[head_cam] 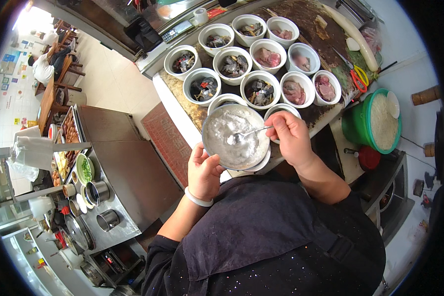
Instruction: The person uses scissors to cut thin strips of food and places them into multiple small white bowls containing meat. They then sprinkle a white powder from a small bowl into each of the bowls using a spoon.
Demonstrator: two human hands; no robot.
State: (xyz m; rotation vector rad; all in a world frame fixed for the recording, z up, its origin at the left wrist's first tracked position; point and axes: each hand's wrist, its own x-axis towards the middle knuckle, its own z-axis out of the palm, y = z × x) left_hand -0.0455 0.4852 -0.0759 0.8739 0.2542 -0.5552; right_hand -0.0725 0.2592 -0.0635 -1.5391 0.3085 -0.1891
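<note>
My left hand (206, 174) grips the rim of a round bowl (227, 157) that holds white powder (225, 124). Between the thumb and fingers of my right hand (288, 134) is a metal spoon (257, 130), its bowl resting in the powder. Past the bowl stand several white cups, partly covered by it at the near edge. Some, like the cup at the left (170, 68), hold dark pieces of meat with red bits and pale strips; others, like the cup at the right (338, 79), hold raw pink meat.
Scissors (359, 78) with red and yellow handles and a long white radish (359, 40) lie on the worn board. A green bucket (355, 120) of white grains stands at the right. At the left, a steel counter (114, 199) carries pots and food trays. People sit at tables beyond.
</note>
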